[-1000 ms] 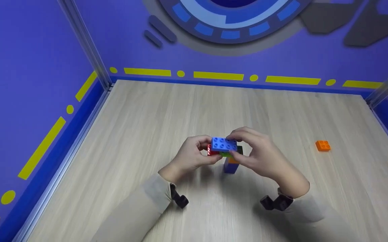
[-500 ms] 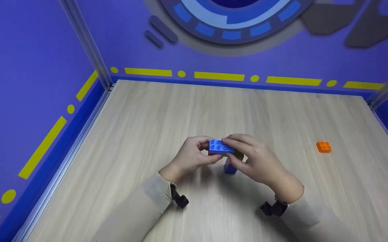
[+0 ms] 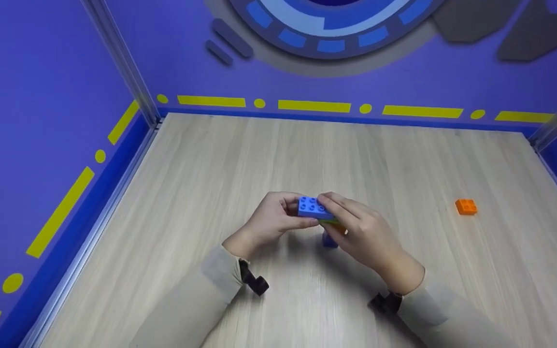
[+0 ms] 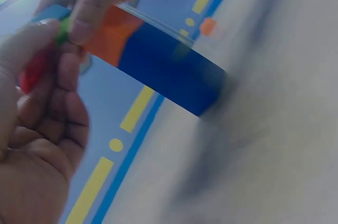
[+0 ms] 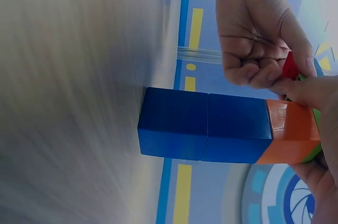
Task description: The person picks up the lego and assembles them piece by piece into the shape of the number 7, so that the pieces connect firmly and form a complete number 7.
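Wood-grain table (image 3: 230, 154); hands (image 3: 273, 217) (image 3: 367, 232) grip blue-topped brick stack (image 5: 224, 126)

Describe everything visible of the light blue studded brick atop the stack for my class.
The light blue rectangular brick looks like slightly glossy plastic. It lies studs up, roughly level, above a green plastic brick in a stack of blue and orange bricks. Two rows of round studs show at its left; the right hand covers its right end. The left hand grips close by; contact is unclear.
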